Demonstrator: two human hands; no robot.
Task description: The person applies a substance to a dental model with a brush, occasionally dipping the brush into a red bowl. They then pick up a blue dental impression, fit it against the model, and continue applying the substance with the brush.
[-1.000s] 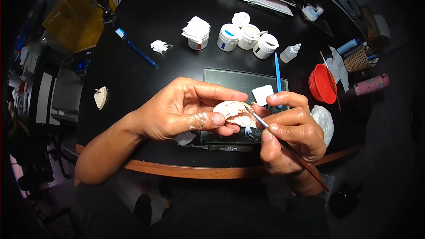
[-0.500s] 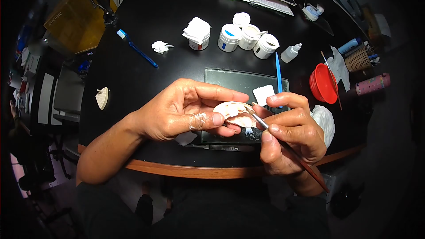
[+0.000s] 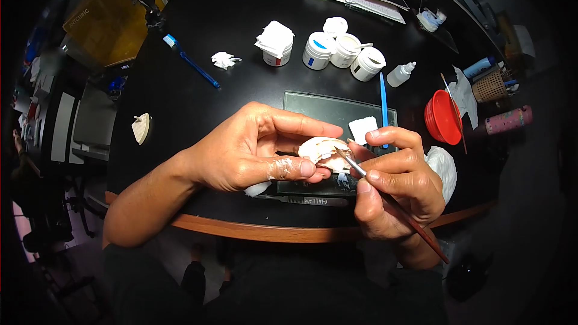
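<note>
A cream-coloured, curved piece that looks like a dental model is held over the glass slab. My left hand is closed on its left side, the fingers behind and the thumb in front. White residue streaks that thumb. My right hand pinches a thin paintbrush with a dark red handle and metal ferrule. The brush's tip meets the inner side of the model; its bristles are hard to make out. Right-hand fingertips are close to the model's right end. Behind them a folded white pad lies on the slab.
Several white jars and a dropper bottle stand behind the slab. A blue stick tool rests at its right. Farther right are a red bowl and crumpled tissue. A blue toothbrush and cream wedge-shaped piece lie left.
The model has shifted slightly right and been tilted in my left hand, showing more of its inner side. The brush tip now sits farther inside it. The view has shifted a little.
</note>
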